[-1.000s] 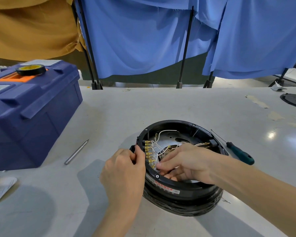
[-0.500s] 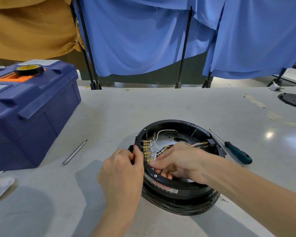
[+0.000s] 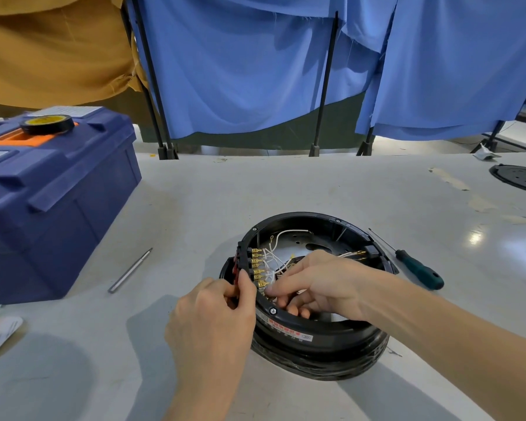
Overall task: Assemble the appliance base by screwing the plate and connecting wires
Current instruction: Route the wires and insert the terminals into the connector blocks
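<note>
The round black appliance base (image 3: 322, 338) lies open side up on the grey table. Inside it I see a metal plate (image 3: 313, 241), white wires (image 3: 271, 262) and a row of several brass terminals (image 3: 257, 265) on a black connector block at the left rim. My left hand (image 3: 213, 314) grips that block from outside, thumb on the rim. My right hand (image 3: 319, 284) reaches into the base, its fingers pinching a wire end by the lowest terminals. The fingertips hide the wire's connector.
A green-handled screwdriver (image 3: 416, 268) lies just right of the base. A metal rod (image 3: 130, 270) lies to the left, near a blue toolbox (image 3: 43, 205) with a tape roll (image 3: 47, 124) on top. A black disc (image 3: 520, 177) sits far right. Blue cloth hangs behind.
My right hand's fingers have shifted a little left and down along the terminal row. My left hand keeps its hold on the block.
</note>
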Tool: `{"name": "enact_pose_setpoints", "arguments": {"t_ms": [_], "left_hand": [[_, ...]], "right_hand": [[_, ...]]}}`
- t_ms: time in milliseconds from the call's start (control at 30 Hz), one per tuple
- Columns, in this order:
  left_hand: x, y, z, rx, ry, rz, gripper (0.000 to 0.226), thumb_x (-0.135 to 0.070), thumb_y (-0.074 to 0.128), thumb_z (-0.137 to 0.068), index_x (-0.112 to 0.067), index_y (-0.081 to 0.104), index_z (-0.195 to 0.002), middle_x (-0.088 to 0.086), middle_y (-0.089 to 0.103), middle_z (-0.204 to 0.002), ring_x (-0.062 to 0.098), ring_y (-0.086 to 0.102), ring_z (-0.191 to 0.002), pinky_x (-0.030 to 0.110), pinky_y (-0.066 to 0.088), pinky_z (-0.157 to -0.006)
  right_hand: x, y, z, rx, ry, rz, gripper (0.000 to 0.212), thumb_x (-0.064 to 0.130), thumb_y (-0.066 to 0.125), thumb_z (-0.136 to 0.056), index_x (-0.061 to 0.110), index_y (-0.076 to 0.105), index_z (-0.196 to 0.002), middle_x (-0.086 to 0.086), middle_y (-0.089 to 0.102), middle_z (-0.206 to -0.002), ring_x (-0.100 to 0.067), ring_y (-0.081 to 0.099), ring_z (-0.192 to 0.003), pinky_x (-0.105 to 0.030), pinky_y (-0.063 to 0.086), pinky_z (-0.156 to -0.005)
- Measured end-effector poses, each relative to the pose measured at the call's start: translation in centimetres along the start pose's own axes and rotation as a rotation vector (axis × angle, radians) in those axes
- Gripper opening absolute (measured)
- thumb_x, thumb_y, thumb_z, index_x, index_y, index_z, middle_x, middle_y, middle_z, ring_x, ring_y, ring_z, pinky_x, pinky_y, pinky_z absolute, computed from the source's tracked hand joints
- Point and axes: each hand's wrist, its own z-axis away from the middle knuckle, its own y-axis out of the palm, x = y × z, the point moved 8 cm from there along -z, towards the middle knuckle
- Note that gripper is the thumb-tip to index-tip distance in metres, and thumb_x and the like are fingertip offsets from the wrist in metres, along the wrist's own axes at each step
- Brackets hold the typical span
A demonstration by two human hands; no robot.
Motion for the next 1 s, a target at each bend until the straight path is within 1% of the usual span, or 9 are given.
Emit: {"name": "enact_pose_setpoints", "arguments": {"t_ms": [100, 200, 300, 400, 600, 800, 1000], "left_hand": [[0.0, -0.2, 0.1, -0.029, 0.020, 0.021, 0.037, -0.037, 0.070, -0.081, -0.018, 0.064, -0.051, -0.005, 0.059, -0.054, 0.028, 0.056, -0.054, 0.033, 0.047, -0.053], [-0.2, -0.4, 0.2, -0.052, 0.060, 0.037, 0.035, -0.027, 0.077, -0.078, -0.016, 0.062, -0.048, -0.005, 0.057, -0.051, 0.026, 0.053, -0.046, 0.030, 0.044, -0.049], [-0.2, -0.3, 0.3, -0.059, 0.069, 0.054, 0.036, -0.023, 0.078, -0.077, -0.015, 0.059, -0.047, -0.005, 0.053, -0.048, 0.024, 0.049, -0.043, 0.027, 0.040, -0.048], [-0.1, -0.2, 0.2, -0.059, 0.053, 0.068, 0.037, -0.022, 0.078, -0.077, -0.013, 0.058, -0.047, -0.003, 0.053, -0.047, 0.026, 0.050, -0.043, 0.031, 0.043, -0.048], [-0.2, -0.1, 0.3, -0.050, 0.051, 0.081, 0.036, -0.019, 0.077, -0.078, -0.011, 0.059, -0.048, 0.000, 0.055, -0.048, 0.030, 0.052, -0.045, 0.035, 0.047, -0.048], [-0.3, -0.1, 0.3, -0.059, 0.075, 0.078, 0.038, -0.016, 0.077, -0.078, -0.011, 0.056, -0.047, 0.001, 0.053, -0.047, 0.029, 0.050, -0.043, 0.034, 0.045, -0.046], [-0.3, 0.1, 0.3, -0.065, 0.095, 0.069, 0.039, -0.014, 0.078, -0.077, -0.010, 0.055, -0.046, 0.001, 0.052, -0.046, 0.029, 0.048, -0.041, 0.034, 0.044, -0.044]], "right_hand": [[-0.1, 0.0, -0.1, -0.045, -0.001, -0.024, 0.005, -0.005, 0.070, -0.083, -0.005, 0.066, -0.081, -0.011, 0.060, -0.060, -0.013, 0.054, -0.043, -0.019, 0.039, -0.039], [-0.5, 0.0, -0.3, -0.073, 0.017, -0.158, 0.006, -0.010, 0.066, -0.084, -0.006, 0.064, -0.080, -0.011, 0.061, -0.054, -0.012, 0.056, -0.041, -0.018, 0.043, -0.040], [-1.0, -0.2, -0.6, -0.101, 0.046, -0.257, 0.012, -0.009, 0.062, -0.088, -0.003, 0.060, -0.077, -0.010, 0.060, -0.051, -0.012, 0.057, -0.039, -0.017, 0.044, -0.039], [-1.3, 0.1, -0.9, -0.099, 0.085, -0.302, 0.016, -0.006, 0.060, -0.090, -0.001, 0.058, -0.075, -0.009, 0.059, -0.050, -0.010, 0.056, -0.038, -0.015, 0.043, -0.038], [-1.5, 0.1, -1.0, -0.097, 0.112, -0.316, 0.016, -0.004, 0.061, -0.090, 0.001, 0.059, -0.075, -0.008, 0.058, -0.053, -0.010, 0.055, -0.038, -0.015, 0.043, -0.038], [-1.6, 0.0, -0.9, -0.116, 0.115, -0.322, 0.015, -0.005, 0.062, -0.089, -0.001, 0.059, -0.075, -0.011, 0.058, -0.058, -0.011, 0.055, -0.037, -0.015, 0.043, -0.037], [-1.4, 0.0, -0.8, -0.128, 0.095, -0.308, 0.022, -0.003, 0.061, -0.090, 0.001, 0.058, -0.068, -0.008, 0.058, -0.051, -0.009, 0.053, -0.035, -0.015, 0.042, -0.036]]}}
